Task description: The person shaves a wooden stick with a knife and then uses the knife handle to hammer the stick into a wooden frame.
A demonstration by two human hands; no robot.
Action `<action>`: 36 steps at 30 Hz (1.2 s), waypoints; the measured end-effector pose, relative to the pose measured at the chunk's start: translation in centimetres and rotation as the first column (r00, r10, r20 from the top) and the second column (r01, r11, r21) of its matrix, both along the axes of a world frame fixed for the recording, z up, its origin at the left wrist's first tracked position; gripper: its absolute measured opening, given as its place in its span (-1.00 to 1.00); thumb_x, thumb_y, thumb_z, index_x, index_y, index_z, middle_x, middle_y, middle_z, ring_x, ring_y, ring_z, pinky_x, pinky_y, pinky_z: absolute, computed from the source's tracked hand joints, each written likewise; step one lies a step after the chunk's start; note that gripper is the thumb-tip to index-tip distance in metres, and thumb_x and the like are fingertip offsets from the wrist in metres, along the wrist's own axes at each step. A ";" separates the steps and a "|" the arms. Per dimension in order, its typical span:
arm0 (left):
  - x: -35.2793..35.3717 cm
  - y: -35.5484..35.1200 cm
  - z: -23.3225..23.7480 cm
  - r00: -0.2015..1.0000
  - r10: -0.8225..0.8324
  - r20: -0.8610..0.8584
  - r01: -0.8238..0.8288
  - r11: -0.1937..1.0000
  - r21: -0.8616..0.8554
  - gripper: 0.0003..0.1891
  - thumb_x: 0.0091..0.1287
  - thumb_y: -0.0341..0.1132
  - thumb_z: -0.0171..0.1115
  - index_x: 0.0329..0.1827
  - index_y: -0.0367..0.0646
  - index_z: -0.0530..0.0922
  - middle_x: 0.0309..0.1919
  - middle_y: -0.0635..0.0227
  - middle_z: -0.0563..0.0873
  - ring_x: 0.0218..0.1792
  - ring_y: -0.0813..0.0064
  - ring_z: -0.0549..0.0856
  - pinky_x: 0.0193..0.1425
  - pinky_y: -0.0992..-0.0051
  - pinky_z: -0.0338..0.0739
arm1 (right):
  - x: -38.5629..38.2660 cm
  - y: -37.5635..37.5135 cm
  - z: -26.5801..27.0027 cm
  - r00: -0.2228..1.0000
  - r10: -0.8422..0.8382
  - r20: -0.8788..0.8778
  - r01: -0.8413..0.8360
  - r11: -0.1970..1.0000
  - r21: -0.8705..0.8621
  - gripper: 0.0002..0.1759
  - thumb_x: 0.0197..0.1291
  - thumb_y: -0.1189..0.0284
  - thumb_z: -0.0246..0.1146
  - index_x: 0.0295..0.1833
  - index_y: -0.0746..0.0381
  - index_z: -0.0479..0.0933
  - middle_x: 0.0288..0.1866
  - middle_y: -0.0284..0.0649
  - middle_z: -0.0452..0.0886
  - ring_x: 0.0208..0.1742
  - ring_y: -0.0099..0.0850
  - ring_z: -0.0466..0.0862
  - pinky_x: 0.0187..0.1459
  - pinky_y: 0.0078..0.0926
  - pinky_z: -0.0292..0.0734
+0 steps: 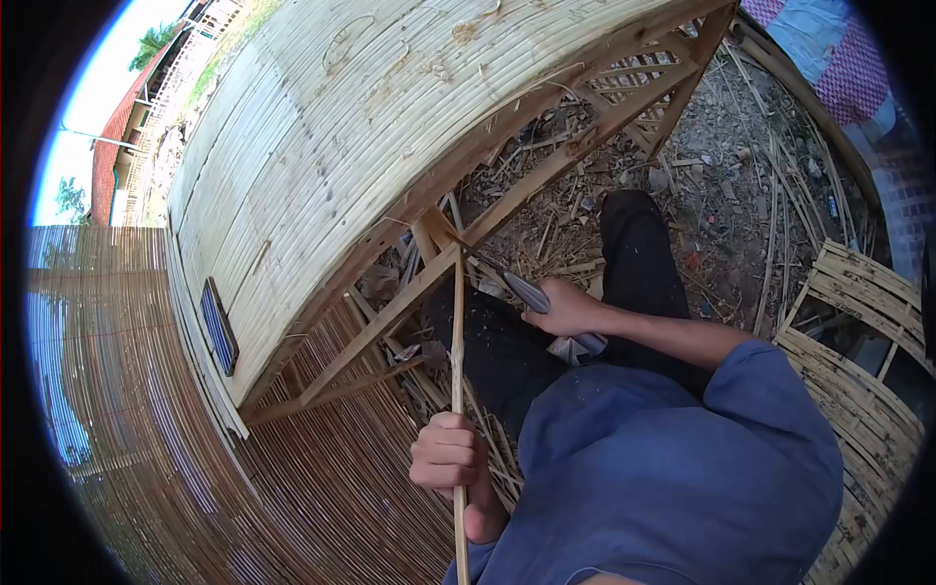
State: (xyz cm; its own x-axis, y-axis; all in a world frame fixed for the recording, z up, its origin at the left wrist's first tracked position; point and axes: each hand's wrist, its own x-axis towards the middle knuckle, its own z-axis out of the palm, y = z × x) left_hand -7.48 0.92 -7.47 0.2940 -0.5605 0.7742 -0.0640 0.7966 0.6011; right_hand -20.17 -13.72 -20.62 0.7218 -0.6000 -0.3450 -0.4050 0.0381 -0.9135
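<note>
My left hand is wrapped around a long, thin bamboo strip. The strip runs from the bottom edge of the view up to the wooden crosspiece under the table, where its far end meets the beam. In my right hand is a knife with a thick grey handle, the handle's rear end showing below my fist. Its narrow dark blade points up and left toward the strip's far end, close to the beam.
A slatted bamboo table with a wooden frame fills the upper left, with a dark phone-like slab on top. Bamboo slats lie at left. Shavings and sticks litter the ground. A woven bamboo panel lies at right.
</note>
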 end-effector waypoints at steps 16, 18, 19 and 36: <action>0.4 -1.0 -0.1 0.997 -0.059 0.042 0.062 0.996 -0.064 -0.22 0.11 0.40 0.24 -0.86 -0.05 0.11 -0.93 0.64 0.03 -0.88 0.71 -0.01 -0.66 0.57 -0.15 | 1.6 -1.5 -1.0 0.988 -0.007 -0.152 0.028 0.990 0.137 -0.69 0.18 0.30 0.25 -0.37 0.38 0.50 -0.71 -0.14 0.46 -0.65 -0.33 0.60 -0.51 -0.25 0.49; 0.4 -0.4 -0.2 0.999 -0.047 0.006 0.047 0.997 -0.064 -0.22 0.10 0.40 0.24 -0.86 -0.05 0.12 -0.93 0.64 0.03 -0.88 0.71 0.00 -0.66 0.57 -0.15 | 0.8 -0.6 0.8 0.993 0.037 -0.109 -0.035 0.999 0.013 -0.77 0.11 0.36 0.25 -0.40 0.33 0.51 -0.71 -0.12 0.48 -0.62 -0.26 0.62 -0.49 -0.25 0.50; 0.4 -0.1 -0.1 0.999 -0.048 0.002 0.048 0.998 -0.045 -0.22 0.10 0.41 0.24 -0.86 -0.05 0.12 -0.93 0.63 0.03 -0.88 0.71 0.00 -0.66 0.57 -0.15 | 0.3 0.0 1.4 0.995 0.098 -0.030 -0.101 0.988 -0.120 -0.81 0.07 0.37 0.25 -0.40 0.30 0.52 -0.69 -0.10 0.50 -0.60 -0.21 0.62 -0.48 -0.25 0.50; 0.0 0.3 0.0 1.000 0.009 0.000 -0.009 0.999 -0.035 -0.21 0.10 0.42 0.22 -0.85 -0.04 0.10 -0.91 0.65 0.01 -0.87 0.71 0.00 -0.67 0.58 -0.13 | 0.1 0.3 4.1 0.972 0.206 0.117 -0.149 0.915 -0.374 -0.78 0.06 0.37 0.32 -0.35 0.30 0.49 -0.63 -0.05 0.54 -0.56 -0.12 0.63 -0.43 -0.28 0.50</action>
State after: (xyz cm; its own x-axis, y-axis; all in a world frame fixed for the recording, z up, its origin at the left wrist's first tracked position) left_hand -7.44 1.18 -7.51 0.2987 -0.5306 0.7932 -0.0717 0.8164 0.5731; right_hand -20.09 -13.41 -16.49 0.8542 -0.5199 -0.0085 -0.2309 -0.3645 -0.9021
